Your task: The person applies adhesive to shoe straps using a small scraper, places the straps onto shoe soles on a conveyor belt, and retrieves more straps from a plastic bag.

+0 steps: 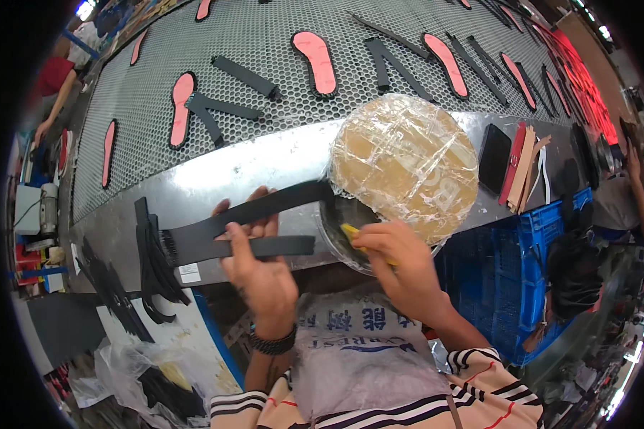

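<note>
Grips a forked black strap (286, 200) between thumb and fingers of the left hand (261, 282), with its long axis running left-right and both tails pointing right of those fingers. Pinches a yellow item (350, 231) in the right hand (406, 270), with a round container (408, 164) just beyond those fingers.

Dark phone (494, 159) beside red strip (511, 168) and tan strips (525, 170); blue crate (495, 275) at right; crumpled clear plastic (118, 368) lower left.
</note>
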The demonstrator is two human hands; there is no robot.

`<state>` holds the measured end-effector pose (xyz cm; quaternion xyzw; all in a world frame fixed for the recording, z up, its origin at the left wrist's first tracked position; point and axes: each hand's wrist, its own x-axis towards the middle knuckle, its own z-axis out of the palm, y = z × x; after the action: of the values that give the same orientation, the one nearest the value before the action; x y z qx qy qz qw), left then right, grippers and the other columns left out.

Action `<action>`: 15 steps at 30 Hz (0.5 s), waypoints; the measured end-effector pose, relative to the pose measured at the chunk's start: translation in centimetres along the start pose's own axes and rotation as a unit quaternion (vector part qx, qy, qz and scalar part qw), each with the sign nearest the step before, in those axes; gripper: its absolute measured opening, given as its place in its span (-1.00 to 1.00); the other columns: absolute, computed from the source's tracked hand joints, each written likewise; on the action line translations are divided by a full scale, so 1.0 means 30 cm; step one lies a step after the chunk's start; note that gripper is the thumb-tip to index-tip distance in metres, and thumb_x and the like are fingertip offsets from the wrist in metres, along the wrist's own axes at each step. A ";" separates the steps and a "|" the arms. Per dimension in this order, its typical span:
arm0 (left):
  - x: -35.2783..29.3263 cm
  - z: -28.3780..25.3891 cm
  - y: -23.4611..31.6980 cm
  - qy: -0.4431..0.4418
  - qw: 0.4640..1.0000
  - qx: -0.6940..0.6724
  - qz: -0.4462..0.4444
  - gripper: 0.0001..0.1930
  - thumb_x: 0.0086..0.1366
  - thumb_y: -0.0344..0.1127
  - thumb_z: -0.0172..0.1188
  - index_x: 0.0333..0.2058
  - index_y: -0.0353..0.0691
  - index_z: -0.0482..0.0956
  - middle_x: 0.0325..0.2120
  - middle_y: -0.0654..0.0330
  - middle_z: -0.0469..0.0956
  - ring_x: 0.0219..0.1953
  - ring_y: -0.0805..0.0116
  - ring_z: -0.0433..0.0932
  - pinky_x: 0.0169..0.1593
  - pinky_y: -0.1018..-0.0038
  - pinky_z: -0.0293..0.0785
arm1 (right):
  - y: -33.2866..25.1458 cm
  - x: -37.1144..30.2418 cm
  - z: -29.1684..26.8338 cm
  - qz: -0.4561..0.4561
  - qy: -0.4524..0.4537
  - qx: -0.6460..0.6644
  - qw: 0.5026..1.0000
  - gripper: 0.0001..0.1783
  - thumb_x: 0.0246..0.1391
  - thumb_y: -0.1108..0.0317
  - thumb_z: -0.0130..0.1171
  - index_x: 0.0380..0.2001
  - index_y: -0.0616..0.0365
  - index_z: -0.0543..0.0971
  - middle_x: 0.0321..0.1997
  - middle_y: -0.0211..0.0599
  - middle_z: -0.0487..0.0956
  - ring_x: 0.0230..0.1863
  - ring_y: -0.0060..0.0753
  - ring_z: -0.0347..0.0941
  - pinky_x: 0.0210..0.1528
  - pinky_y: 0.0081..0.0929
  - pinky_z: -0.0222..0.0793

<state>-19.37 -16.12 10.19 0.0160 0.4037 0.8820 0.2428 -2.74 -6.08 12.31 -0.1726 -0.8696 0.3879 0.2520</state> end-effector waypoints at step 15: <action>0.158 -0.046 0.076 0.028 0.997 -0.042 0.058 -0.66 0.55 -0.31 -0.12 0.21 -0.29 0.25 0.15 -0.19 0.38 0.25 -0.06 0.40 0.35 0.14 0.35 | -0.049 0.009 0.071 0.065 0.097 0.021 0.993 -0.76 0.11 0.68 0.14 -0.17 0.20 0.59 0.00 -0.10 0.54 -0.10 -0.16 0.58 -0.09 -0.34 0.54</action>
<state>-24.80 -16.25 10.12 0.0049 0.3713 0.9107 0.1808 -4.34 -8.13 12.31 -0.2599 -0.8198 0.4031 0.3130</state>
